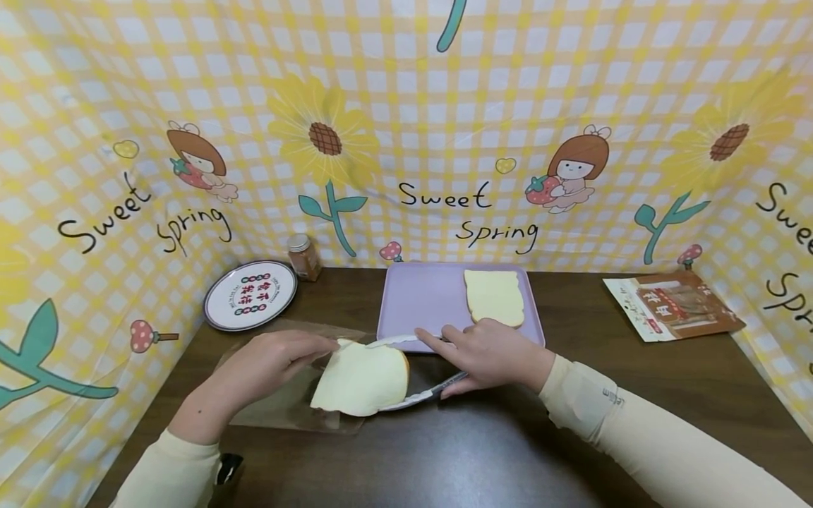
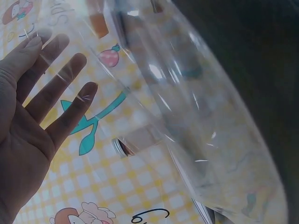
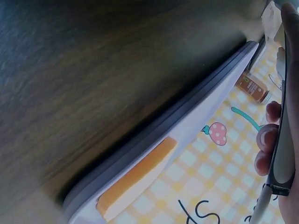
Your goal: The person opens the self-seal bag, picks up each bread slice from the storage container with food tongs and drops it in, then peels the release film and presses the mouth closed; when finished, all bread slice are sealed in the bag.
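A pair of tongs (image 1: 449, 383) with pale tips and darker handles is in my right hand (image 1: 498, 356), its fingers and thumb round the two arms. Between the tong tips is a slice of bread (image 1: 363, 379), in front of the purple tray. My left hand (image 1: 269, 363) is at the slice's left side, pinching a clear plastic bag (image 1: 286, 410) between thumb and finger. The bag spreads over the table under that hand; its film (image 2: 187, 102) crosses the left wrist view. Another bread slice (image 1: 495, 296) lies on the right part of the tray (image 1: 419, 300).
Back left, a white plate (image 1: 254, 293) with printed lettering leans against the cloth, with a metal-lidded jar (image 1: 305, 257) beside it. A brown-and-white food packet (image 1: 673, 305) lies at the right. Patterned yellow cloth (image 1: 406, 106) hangs behind the dark wooden table (image 1: 470, 451).
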### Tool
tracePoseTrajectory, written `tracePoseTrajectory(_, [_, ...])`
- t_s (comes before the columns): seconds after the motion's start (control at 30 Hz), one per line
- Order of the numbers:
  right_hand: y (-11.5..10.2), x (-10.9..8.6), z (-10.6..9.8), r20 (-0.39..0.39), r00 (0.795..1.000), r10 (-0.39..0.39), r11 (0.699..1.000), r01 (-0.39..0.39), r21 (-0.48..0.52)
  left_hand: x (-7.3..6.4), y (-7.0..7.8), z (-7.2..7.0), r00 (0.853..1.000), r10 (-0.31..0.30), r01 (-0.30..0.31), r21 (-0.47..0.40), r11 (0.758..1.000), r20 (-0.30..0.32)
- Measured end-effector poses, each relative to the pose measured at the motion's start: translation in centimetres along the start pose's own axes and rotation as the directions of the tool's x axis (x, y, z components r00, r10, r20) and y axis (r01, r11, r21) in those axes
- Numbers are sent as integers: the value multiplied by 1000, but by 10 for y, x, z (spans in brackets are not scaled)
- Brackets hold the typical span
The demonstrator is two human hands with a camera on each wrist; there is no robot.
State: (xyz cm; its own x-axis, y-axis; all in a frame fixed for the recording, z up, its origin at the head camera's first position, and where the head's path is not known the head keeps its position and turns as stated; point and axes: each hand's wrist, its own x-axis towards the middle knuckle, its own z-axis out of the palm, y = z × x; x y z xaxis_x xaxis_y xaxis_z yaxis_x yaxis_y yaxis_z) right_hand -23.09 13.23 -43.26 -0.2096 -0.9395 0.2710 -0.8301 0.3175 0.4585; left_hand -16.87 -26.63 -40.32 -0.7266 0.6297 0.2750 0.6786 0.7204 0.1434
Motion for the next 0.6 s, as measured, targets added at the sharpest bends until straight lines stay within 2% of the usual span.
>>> tracePoseTrajectory(0.3, [-5,5,2,-17,1000,13,1000,-12,23,0,0,1,1000,0,0,29,1000,-20])
tracePoseTrajectory(0.5, [-6,10,2,-53,998,12,999,-10,52,0,3,2,998,52,-50,45,998,-45])
tracePoseTrajectory(0.6, [-4,13,0,-43,999,24,998,-21,66,0,4,2,996,70,-67,46,997,-61])
